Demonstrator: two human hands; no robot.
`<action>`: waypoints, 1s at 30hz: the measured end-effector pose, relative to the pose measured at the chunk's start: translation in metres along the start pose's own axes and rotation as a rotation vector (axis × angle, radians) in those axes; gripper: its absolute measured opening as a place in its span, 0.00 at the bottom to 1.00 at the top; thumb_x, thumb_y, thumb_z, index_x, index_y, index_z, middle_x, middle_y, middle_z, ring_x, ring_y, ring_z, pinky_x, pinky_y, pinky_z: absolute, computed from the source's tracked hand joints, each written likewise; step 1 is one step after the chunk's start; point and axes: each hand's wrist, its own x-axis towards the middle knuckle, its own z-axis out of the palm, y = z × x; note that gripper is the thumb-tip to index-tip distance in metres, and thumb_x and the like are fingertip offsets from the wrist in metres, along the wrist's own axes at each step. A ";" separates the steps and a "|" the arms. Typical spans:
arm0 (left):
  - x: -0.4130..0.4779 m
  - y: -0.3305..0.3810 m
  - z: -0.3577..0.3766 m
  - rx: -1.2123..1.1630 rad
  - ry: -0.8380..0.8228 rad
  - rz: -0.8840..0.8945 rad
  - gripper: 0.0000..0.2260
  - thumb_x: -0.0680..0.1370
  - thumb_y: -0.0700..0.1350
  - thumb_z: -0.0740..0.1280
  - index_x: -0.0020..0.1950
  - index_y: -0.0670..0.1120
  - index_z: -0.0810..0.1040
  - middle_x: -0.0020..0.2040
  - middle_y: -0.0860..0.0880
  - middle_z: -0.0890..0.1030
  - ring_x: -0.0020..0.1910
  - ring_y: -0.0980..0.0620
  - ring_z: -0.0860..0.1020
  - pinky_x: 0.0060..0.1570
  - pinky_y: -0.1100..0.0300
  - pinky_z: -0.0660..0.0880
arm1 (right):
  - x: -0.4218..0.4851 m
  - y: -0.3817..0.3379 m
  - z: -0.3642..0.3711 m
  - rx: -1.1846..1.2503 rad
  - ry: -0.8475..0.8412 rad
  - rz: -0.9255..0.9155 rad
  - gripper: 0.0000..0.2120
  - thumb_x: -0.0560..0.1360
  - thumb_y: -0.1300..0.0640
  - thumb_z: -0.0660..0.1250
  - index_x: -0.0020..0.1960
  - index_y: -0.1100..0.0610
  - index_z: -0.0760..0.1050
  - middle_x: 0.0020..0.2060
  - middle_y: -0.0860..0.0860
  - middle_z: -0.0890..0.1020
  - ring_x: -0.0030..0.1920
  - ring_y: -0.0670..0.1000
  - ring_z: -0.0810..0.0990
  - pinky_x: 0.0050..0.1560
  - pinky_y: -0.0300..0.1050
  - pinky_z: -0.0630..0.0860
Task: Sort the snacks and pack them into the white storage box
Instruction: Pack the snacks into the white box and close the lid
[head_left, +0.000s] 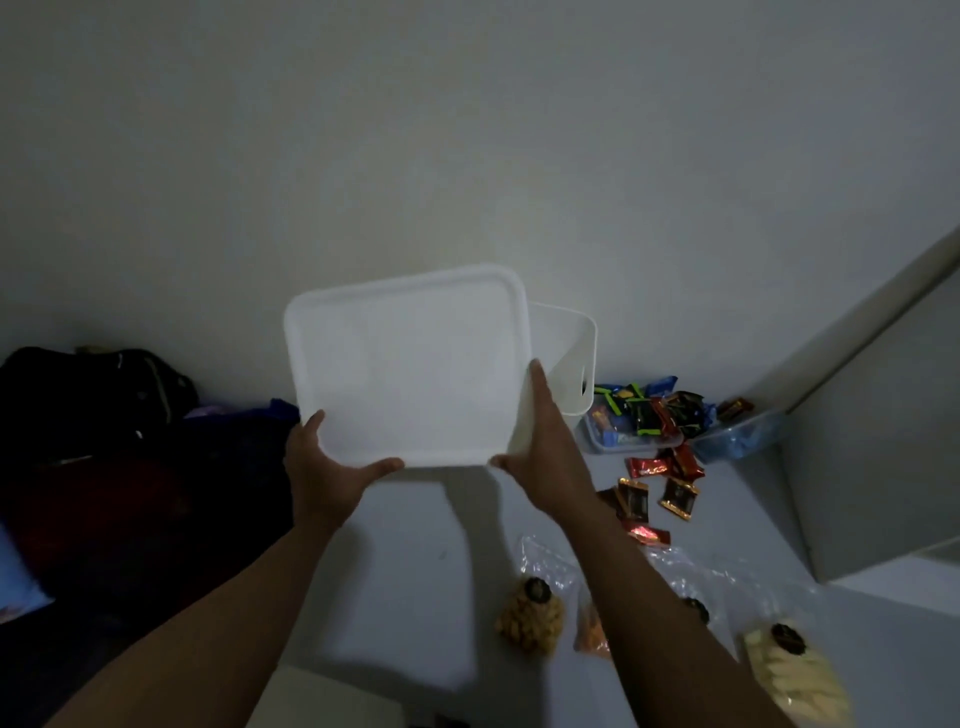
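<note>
Both my hands hold up a flat white lid (410, 364) with rounded corners, tilted toward me above the table. My left hand (324, 475) grips its lower left corner and my right hand (545, 457) grips its lower right corner and edge. Behind the lid, the white storage box (563, 353) shows only its right wall with a handle slot. Small wrapped snack packets (649, 413) are piled in a clear tub right of the box. Loose red and brown packets (662, 486) lie in front of it. Clear bags of snacks (530, 618) lie near the front.
A blue bowl (743, 434) sits beside the tub. A pale yellow snack bag (795, 670) and an orange one (592, 631) lie at the front right. A dark backpack (93, 395) and dark cloth fill the left. A white cabinet side (883, 441) rises at the right.
</note>
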 end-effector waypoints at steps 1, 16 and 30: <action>-0.012 -0.014 -0.007 0.042 0.003 -0.023 0.54 0.52 0.56 0.85 0.73 0.42 0.67 0.71 0.40 0.68 0.70 0.41 0.66 0.71 0.45 0.64 | -0.014 0.007 0.013 -0.008 -0.021 0.018 0.62 0.65 0.56 0.80 0.77 0.38 0.35 0.72 0.52 0.67 0.68 0.55 0.72 0.62 0.58 0.75; -0.113 -0.128 -0.067 0.377 -0.421 -0.272 0.42 0.59 0.54 0.84 0.69 0.46 0.73 0.75 0.40 0.62 0.73 0.40 0.61 0.70 0.47 0.64 | -0.169 0.076 0.129 0.205 -0.273 0.446 0.54 0.69 0.60 0.77 0.79 0.60 0.40 0.67 0.47 0.61 0.65 0.42 0.58 0.57 0.28 0.59; -0.113 -0.105 -0.024 0.607 -0.813 -0.033 0.20 0.70 0.58 0.73 0.60 0.54 0.80 0.72 0.46 0.66 0.70 0.43 0.62 0.67 0.52 0.67 | -0.169 0.084 0.149 -0.187 -0.300 0.515 0.22 0.80 0.54 0.61 0.72 0.60 0.64 0.67 0.56 0.68 0.65 0.54 0.72 0.63 0.46 0.70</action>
